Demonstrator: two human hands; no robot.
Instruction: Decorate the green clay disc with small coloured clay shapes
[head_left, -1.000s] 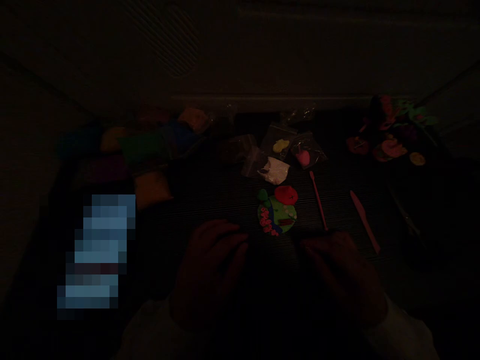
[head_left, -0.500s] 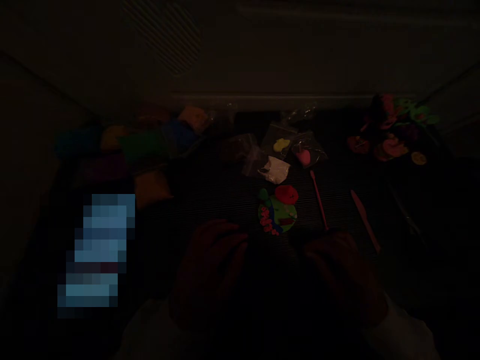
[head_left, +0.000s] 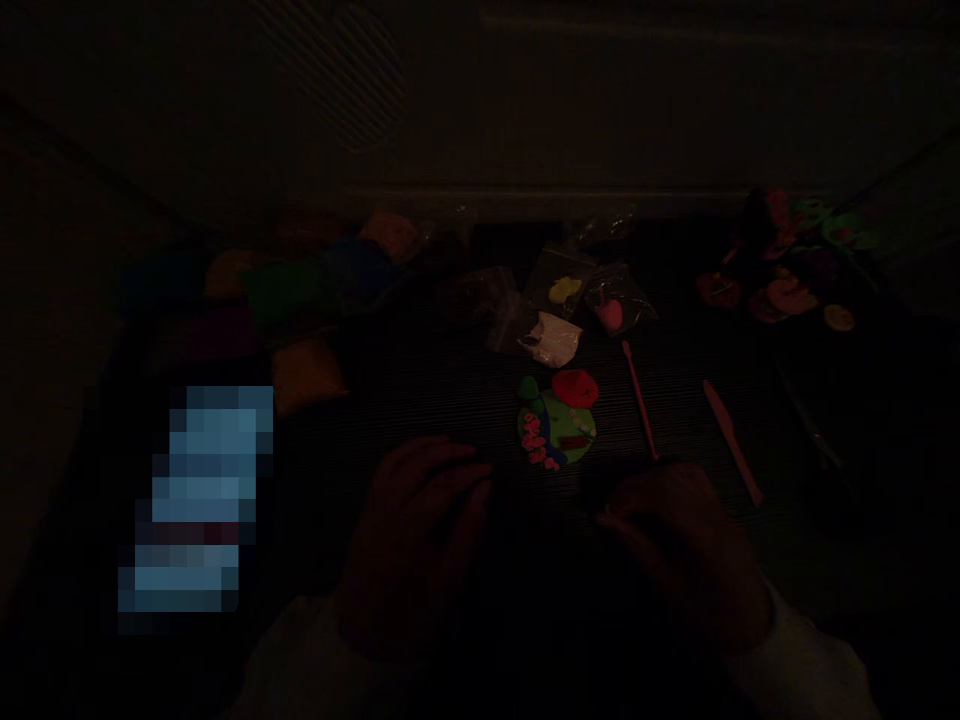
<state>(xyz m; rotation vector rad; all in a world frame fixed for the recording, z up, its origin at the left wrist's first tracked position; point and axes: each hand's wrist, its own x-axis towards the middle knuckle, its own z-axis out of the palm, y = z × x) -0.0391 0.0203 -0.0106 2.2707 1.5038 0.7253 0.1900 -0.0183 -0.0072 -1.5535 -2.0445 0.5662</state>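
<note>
The scene is very dim. Between my hands lies a round clay piece with a green base (head_left: 564, 424), a red lump (head_left: 576, 388), a dark green lump (head_left: 528, 387), a blue strip and several pink bits. My left hand (head_left: 416, 530) rests to its lower left, fingers stretched out with the thumb apart, holding nothing visible. Right of the piece, my right hand (head_left: 679, 535) has thumb and forefinger pinched together; anything between them is too dark to make out. A thin pink modelling tool (head_left: 640, 400) lies just beyond its knuckles.
A pink plastic knife (head_left: 731, 443) lies at right. Behind the piece are a white clay packet (head_left: 553, 340) and bags with yellow clay (head_left: 564, 290) and pink clay (head_left: 609, 314). Coloured packets (head_left: 289, 290) and a lit, pixelated screen (head_left: 199, 500) are at left; clay figures (head_left: 787, 298) stand back right.
My right hand's thumb and forefinger have shifted slightly left and closer together. My left hand has barely moved. The clay piece stays in place.
</note>
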